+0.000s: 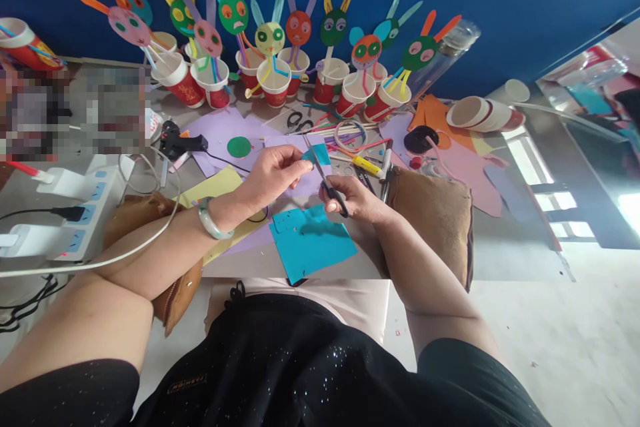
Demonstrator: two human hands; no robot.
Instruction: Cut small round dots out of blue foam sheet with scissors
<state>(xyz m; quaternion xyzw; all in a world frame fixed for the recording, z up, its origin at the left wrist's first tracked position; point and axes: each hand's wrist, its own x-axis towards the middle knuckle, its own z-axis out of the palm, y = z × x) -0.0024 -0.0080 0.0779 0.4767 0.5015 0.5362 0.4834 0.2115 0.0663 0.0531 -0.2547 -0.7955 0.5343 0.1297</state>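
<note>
Blue paper piece pinched in the fingers of the left hand, scissors gripped by the right hand, fingers closed round the handles, blades crossing the piece at the left fingertips. Below the fingers, toward the body: blue sheet, near corner at the front edge of the table, a bare strip left of it. Right of the right fingers, a brown cushion (boxes in that side). Just beyond them, a yellow marker. Left of the left fingers, a green circle on purple paper; farther out, a crowded row of decorated cups.
</note>
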